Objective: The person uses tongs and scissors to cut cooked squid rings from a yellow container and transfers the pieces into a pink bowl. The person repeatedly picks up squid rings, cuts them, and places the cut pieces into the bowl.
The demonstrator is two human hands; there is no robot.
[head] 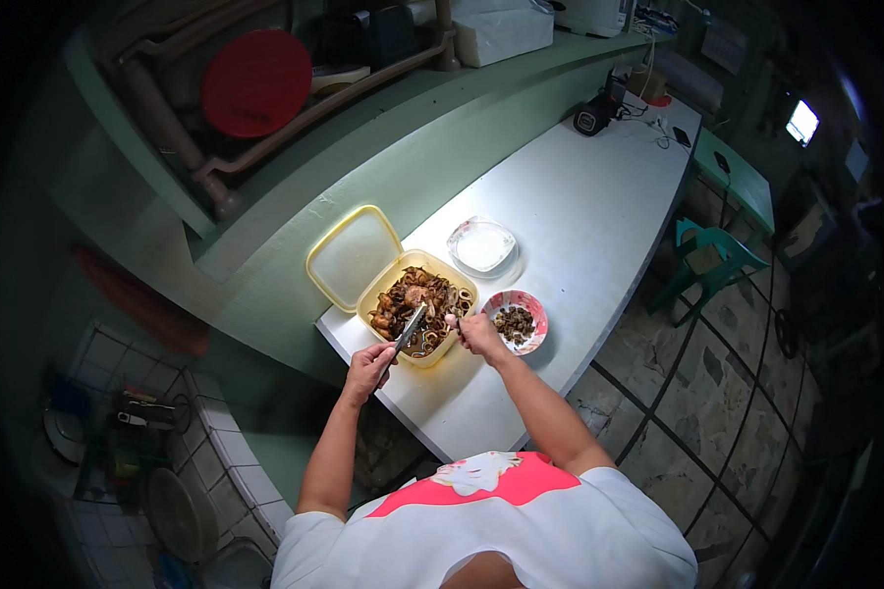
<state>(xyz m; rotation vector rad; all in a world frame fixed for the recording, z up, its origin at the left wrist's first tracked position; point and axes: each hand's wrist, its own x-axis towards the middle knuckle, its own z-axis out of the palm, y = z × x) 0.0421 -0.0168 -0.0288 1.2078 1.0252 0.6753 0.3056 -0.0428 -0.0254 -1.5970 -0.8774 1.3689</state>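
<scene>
A yellow plastic food container (421, 361) stands near the end of the white table. Browned meat pieces and dark strips with pale rings (416, 296) fill it, with some liquid at the near side. My left hand (370, 371) grips a dark-handled metal utensil (410, 329), which slants over the food; whether it is tongs or a knife is unclear. At the container's right rim, my right hand (480, 337) is closed around a thin dark handle; its working end cannot be made out. Beside that hand sits a red-and-white bowl (538, 315) of small brown food pieces.
A yellow-rimmed lid (357, 254) leans against the green wall. Floral square dishes (482, 244) are stacked behind the bowl. A black speaker (594, 116) and cables lie at the table's far end. A green plastic chair (714, 261) stands right; a tiled counter (217, 442) lies left.
</scene>
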